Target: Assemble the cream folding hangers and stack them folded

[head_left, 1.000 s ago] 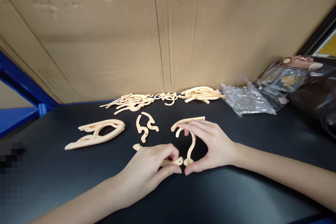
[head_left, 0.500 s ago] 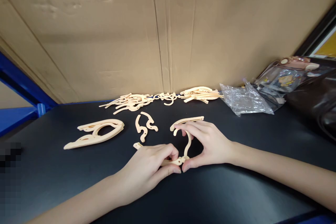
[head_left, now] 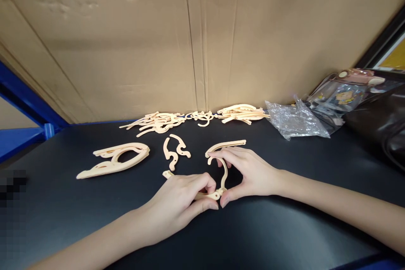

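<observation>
1. The hook [head_left: 225, 174] has its long axis running away from the person: its knobbed foot is at the near end, by the two thumbs, and its rounded top is at the far end. The open tip of the curve points left, to the far side of the left hand's knuckles.
2. The bar [head_left: 212, 196] runs aslant, one holed end pointing right toward the hook's foot. What looks like its other end shows past the far left edge of the left hand; the middle is hidden.
3. The hook lies between the hands, inside the curve of the right fingers. Its foot meets the bar's end just beyond the thumbs; whether they are joined cannot be told.
4. The left hand [head_left: 186, 198] is curled tightly around the bar, thumb and forefinger pinching near the holed end.
5. The right hand [head_left: 253, 173] grasps the hook, thumb at its foot and fingers by its top.
6. Just beyond the right fingers is a loose bar [head_left: 226, 144]; whether they touch it cannot be told.
7. Beyond the left hand are two small curved pieces [head_left: 171, 155], and farther left a folded hanger [head_left: 139, 160].
8. Well beyond both hands are piles of similar parts [head_left: 243, 113].
</observation>
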Demonstrator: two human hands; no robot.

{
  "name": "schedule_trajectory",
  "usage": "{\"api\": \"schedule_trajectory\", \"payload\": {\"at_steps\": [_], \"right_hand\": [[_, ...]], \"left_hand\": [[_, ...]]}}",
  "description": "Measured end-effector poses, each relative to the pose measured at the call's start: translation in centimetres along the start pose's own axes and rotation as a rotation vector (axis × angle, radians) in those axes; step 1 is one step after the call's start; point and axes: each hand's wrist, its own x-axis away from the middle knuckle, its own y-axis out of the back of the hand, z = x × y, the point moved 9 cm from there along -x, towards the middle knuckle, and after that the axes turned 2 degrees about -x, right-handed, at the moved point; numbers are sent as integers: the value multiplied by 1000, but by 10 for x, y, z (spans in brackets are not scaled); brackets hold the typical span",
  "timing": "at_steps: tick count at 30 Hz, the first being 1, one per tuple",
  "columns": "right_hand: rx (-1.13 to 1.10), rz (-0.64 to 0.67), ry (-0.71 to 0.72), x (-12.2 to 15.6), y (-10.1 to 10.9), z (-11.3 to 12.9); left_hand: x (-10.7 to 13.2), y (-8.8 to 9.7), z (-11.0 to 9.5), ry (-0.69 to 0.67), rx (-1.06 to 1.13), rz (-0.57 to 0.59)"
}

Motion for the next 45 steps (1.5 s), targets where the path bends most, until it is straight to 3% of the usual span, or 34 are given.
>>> {"api": "schedule_trajectory", "payload": {"at_steps": [13, 39, 45], "right_hand": [[-13, -6, -105, 0, 4, -3], [303, -97, 53, 5, 8, 22], [225, -64, 46, 6, -1, 15]], "left_hand": [[-1, -2, 6, 90, 54, 30], [0, -5, 6, 106, 49, 61], [2, -5, 6, 92, 41, 49]]}}
